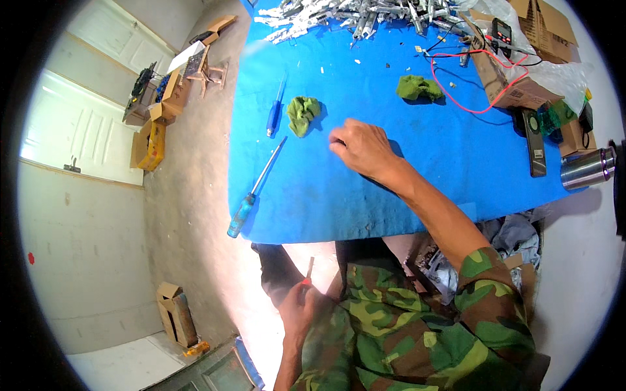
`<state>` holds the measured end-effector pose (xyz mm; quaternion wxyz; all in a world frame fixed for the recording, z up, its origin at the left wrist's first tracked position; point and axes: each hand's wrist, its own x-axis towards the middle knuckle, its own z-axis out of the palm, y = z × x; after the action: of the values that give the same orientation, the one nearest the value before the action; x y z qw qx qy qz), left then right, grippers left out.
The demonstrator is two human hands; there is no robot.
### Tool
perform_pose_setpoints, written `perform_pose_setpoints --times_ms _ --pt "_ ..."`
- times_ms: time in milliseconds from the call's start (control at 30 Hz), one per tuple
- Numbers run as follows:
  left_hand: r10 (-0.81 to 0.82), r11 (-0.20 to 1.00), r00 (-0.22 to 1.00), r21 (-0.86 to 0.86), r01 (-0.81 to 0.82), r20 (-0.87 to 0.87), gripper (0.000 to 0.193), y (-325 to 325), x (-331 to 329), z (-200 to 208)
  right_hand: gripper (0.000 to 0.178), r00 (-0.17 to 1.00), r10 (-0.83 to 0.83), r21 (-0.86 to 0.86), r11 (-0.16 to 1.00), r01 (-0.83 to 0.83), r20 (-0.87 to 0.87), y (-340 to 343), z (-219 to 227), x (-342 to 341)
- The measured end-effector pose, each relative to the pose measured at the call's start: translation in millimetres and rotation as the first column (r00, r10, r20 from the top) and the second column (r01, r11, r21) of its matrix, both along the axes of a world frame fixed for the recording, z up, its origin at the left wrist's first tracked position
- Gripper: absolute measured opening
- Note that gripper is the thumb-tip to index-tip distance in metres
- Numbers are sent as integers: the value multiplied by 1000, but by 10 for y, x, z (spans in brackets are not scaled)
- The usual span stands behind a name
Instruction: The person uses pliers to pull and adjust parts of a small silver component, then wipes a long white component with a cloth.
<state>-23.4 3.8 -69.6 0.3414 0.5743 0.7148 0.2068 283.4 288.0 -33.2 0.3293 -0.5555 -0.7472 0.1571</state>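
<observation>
My left hand [298, 313] is down by my lap, off the table's front edge. Its fingers are closed round a small flat-bladed tool [311, 268] with a red handle, the blade pointing up. Over the blue-covered table [313, 202] is my right hand [364, 147], its fingers curled in; whatever they may hold is hidden. A crumpled green cloth [302, 117] lies just left of the right hand. Beyond that cloth rests a blue-handled screwdriver [274, 116]. Nearer the left edge lies a longer screwdriver [244, 212] with a teal handle.
A heap of silvery metal parts [358, 14] covers the far edge. Another green cloth [417, 87] sits to the right, near a red test lead [438, 81] and a multimeter [501, 32]. Along the right stand a cardboard box [499, 78], a dark phone [535, 143] and a steel flask [587, 171].
</observation>
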Motion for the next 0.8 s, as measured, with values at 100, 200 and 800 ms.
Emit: perform_pose_setpoints --times_ms 100,200,800 --pt "18 1000 999 -16 -18 -29 42 -173 -24 -210 18 1000 21 13 1000 -21 5 -6 -46 -16" --pt "31 996 998 -85 -35 -56 45 -269 -74 -309 17 998 -6 -9 1000 7 69 -18 -34 -53" --pt "513 849 772 -353 -392 376 42 -644 -583 -923 18 954 -210 -203 946 253 213 -1729 369 1164"
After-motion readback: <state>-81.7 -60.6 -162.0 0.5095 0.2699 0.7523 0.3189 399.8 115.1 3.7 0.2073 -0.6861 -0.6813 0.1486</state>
